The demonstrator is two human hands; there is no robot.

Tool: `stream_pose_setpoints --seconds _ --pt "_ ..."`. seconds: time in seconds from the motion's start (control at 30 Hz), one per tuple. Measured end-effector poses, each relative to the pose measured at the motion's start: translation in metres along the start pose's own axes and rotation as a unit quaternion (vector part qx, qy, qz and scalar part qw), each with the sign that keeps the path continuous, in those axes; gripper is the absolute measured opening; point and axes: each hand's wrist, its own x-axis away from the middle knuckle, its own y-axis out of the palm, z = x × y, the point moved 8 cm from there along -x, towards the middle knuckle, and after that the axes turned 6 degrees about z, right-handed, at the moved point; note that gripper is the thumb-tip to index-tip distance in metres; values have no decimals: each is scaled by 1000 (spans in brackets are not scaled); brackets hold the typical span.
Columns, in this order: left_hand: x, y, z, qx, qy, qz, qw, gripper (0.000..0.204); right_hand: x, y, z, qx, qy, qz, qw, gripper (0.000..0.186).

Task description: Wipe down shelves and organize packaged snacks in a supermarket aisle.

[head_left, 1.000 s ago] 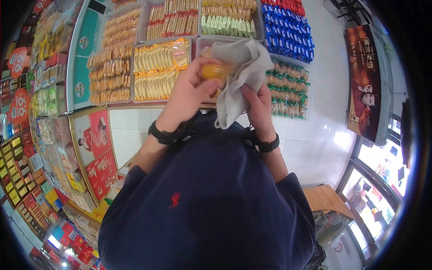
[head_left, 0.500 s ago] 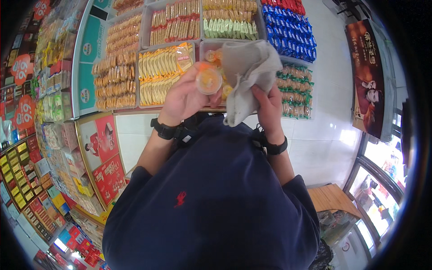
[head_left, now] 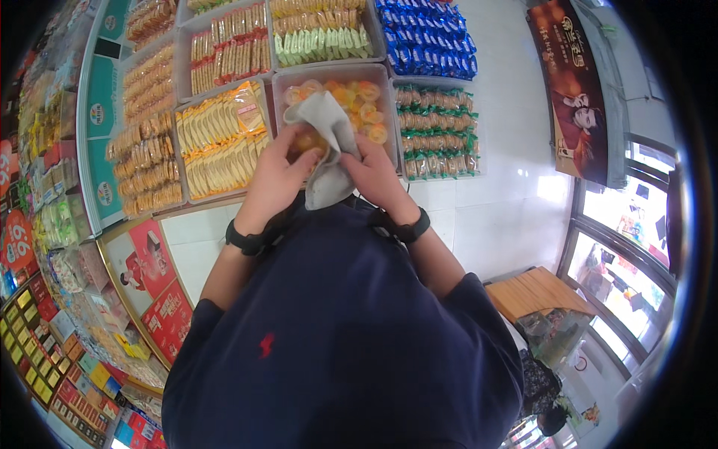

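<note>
My left hand (head_left: 275, 178) is closed around a clear fruit jelly cup (head_left: 307, 142) with amber contents. A grey cloth (head_left: 327, 185) lies against that cup and partly hides it. On the cloth's right side, my right hand (head_left: 380, 176) grips a fold between thumb and fingers, and the lower end hangs down toward my shirt. Just beyond both hands stands a clear plastic bin (head_left: 390, 112) of orange and yellow jelly cups (head_left: 368, 114). The fingertips under the cloth are hidden.
Left of the bin is a tray of yellow-wrapped snacks (head_left: 217, 146); right of it, green-wrapped ones (head_left: 437, 135). Blue packets (head_left: 426, 41) lie farther back. A packed shelf (head_left: 71, 187) lines the left side. A dark poster box (head_left: 574, 97) and wooden tabletop (head_left: 538, 293) are at right.
The cloth has come over the jelly cup, and my hands have drawn together. My view has shifted right, so more of the jelly bin shows.
</note>
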Motion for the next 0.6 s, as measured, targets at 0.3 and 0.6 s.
stream_pose_setpoints --seconds 0.3,0.6 --pt "-23 5 -21 -73 10 -35 997 38 -3 -7 8 39 -10 10 999 35" --pt "-76 50 -121 -207 277 36 938 39 -8 -11 57 110 25 -34 993 38"
